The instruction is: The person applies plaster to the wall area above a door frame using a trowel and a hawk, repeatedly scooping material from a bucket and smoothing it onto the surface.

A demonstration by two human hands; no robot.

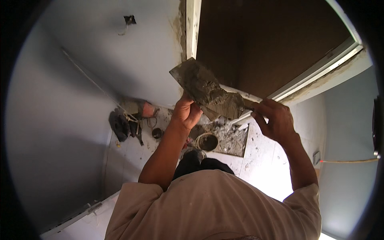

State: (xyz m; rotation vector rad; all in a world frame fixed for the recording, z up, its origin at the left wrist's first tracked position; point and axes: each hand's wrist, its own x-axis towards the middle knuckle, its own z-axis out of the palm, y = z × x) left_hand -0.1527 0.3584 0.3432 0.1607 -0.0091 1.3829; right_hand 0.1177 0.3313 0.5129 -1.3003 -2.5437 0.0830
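Observation:
My left hand (188,113) is closed beneath a flat rectangular plastering float (179,73), its fingers mostly hidden under the board. Wet grey-brown mortar (203,83) is heaped along the float. My right hand (277,120) grips the short handle of a trowel (218,111), whose blade lies against the near right end of the float. Mortar covers much of that blade too. Both tools are held in front of my chest, close to the lower corner of a white door frame (193,30).
Below, a round bucket (208,141) stands by a mortar-splattered board (236,144). A dark bag (119,125), a reddish container (148,110) and a small cup (157,133) lie near the left wall. A cable (86,75) hangs there. A wall socket (316,158) sits at right.

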